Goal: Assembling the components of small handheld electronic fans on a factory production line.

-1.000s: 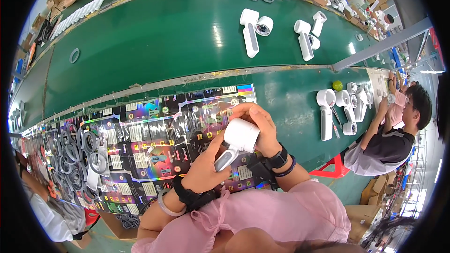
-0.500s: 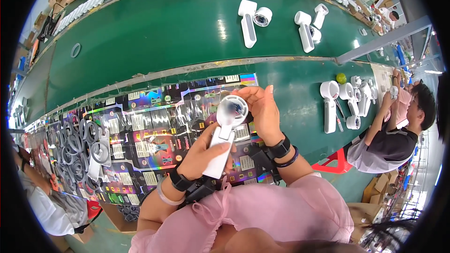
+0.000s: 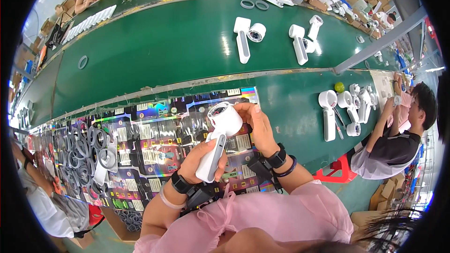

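A white handheld fan [image 3: 228, 121] is tilted in front of me, its round head up and its grille facing up and away to the left. My left hand [image 3: 193, 160] is closed around its handle, the thumb along the side with the grey strip. My right hand [image 3: 263, 135] is beside the fan head, fingers stretched toward its right side and thumb apart from it. The fingertips seem to touch the head, partly hidden behind it. Below the fan lies a sheet of printed, shiny dark packaging [image 3: 154, 144] under clear film.
Many grey rings [image 3: 77, 152] are heaped at the left, with a white fan part [image 3: 101, 173] beside them. More white fans [image 3: 329, 117] and a green ball [image 3: 339, 86] are on the right. Fans [image 3: 243, 42] also lie on the green belt [image 3: 164, 42] beyond. A co-worker [image 3: 398, 136] sits at the right.
The fan has turned in my left hand, so its grille now faces up and left and the grey handle strip shows. My right hand has come closer to the fan head's side.
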